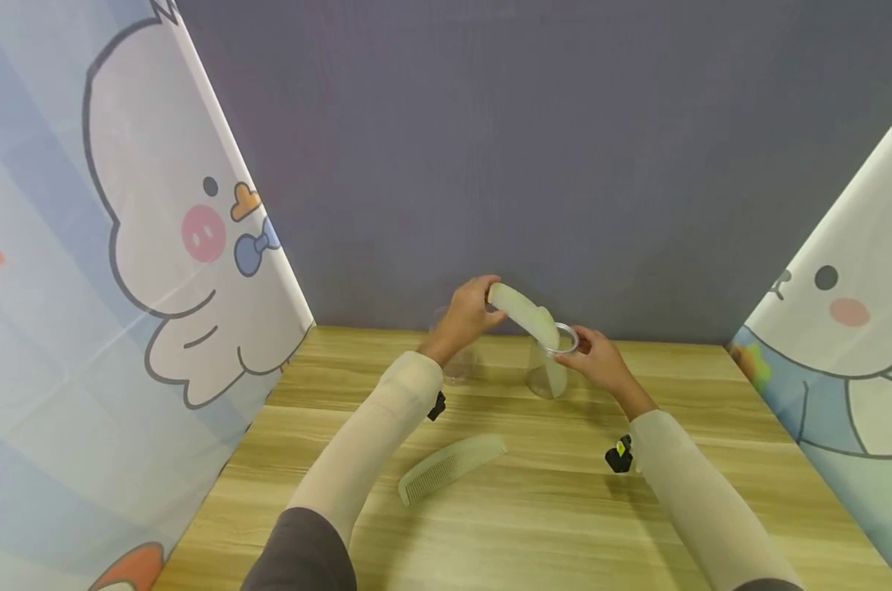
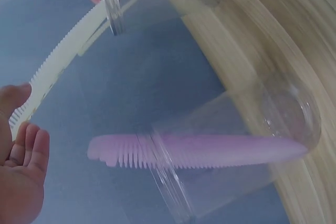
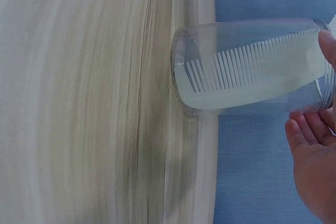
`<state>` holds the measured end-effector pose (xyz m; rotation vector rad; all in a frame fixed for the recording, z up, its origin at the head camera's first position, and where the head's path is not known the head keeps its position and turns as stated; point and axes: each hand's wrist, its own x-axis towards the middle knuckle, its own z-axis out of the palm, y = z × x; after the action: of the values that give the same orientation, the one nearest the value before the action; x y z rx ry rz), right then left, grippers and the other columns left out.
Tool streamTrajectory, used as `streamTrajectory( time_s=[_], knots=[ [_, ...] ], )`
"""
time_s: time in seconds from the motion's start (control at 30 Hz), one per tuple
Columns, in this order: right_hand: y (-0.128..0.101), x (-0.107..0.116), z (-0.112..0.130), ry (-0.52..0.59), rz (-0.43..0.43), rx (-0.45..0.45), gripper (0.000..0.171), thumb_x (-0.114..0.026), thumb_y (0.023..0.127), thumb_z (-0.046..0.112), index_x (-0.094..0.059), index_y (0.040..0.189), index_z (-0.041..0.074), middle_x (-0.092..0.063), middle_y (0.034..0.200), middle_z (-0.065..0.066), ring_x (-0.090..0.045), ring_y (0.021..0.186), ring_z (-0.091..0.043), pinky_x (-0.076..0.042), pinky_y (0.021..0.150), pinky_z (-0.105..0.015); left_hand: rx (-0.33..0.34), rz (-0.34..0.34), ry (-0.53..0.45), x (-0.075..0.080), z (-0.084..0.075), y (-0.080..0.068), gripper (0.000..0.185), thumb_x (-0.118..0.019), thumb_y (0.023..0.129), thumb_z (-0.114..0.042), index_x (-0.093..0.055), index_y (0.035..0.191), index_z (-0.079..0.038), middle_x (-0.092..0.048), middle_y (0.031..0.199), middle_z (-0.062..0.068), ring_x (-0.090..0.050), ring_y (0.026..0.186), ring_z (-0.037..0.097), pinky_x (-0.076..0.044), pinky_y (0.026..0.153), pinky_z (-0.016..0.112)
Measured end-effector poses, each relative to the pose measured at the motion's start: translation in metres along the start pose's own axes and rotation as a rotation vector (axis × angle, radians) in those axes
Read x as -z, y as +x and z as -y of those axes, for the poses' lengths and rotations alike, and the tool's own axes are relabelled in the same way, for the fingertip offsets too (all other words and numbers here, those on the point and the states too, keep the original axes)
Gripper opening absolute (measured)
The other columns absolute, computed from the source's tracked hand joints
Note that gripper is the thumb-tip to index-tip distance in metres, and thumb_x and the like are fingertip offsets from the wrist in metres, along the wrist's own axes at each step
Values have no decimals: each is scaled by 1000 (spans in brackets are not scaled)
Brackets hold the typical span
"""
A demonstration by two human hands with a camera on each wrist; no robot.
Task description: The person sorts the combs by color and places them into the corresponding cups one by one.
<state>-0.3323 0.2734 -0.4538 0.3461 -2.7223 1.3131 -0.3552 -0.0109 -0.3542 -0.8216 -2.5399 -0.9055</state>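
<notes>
My left hand (image 1: pixel 469 316) pinches one end of a pale green comb (image 1: pixel 515 305) between thumb and fingers. The comb's far end is at the mouth of a clear plastic cup (image 1: pixel 536 379). Inside that cup leans another pale green comb (image 3: pixel 247 72), teeth upward in the right wrist view. My right hand (image 1: pixel 596 359) grips the cup at its rim, with the thumb on one side and fingers on the other. In the left wrist view, a second clear cup (image 2: pixel 226 198) holds a pink comb (image 2: pixel 220 150) whose end sticks out past the rim.
Another pale green comb (image 1: pixel 453 468) lies flat on the wood-grain table (image 1: pixel 564 509), nearer to me. A dark grey panel (image 1: pixel 490 164) rises behind the table's back edge. Cartoon-printed curtains (image 1: pixel 143 246) hang at both sides.
</notes>
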Motion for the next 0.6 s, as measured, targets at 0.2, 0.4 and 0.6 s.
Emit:
streamTrajectory(
  time_s=[0.2, 0.4, 0.6],
  knots=[
    [3, 3, 2, -1, -4, 5, 74, -78, 91, 30, -45, 147, -6, -51, 139, -32, -59, 126, -46, -53, 102, -55, -33, -71, 30, -4, -11, 8, 59, -79, 90, -13, -53, 140, 3, -67, 113, 16, -64, 98, 25, -57, 82, 32],
    [6, 4, 3, -4, -10, 27, 74, -79, 90, 28, -46, 146, -7, -55, 137, -30, -60, 126, -47, -52, 102, -56, -19, -77, 38, -9, -19, 13, 62, -79, 89, -12, -51, 142, 2, -66, 120, 15, -64, 109, 26, -56, 93, 31],
    [4, 2, 0, -4, 5, 17, 74, -78, 91, 29, -45, 146, -8, -53, 138, -31, -58, 127, -48, -52, 103, -57, 37, 8, 26, -11, -20, 9, 66, -79, 89, -16, -48, 146, -1, -63, 131, 13, -61, 120, 25, -54, 102, 30]
  ],
)
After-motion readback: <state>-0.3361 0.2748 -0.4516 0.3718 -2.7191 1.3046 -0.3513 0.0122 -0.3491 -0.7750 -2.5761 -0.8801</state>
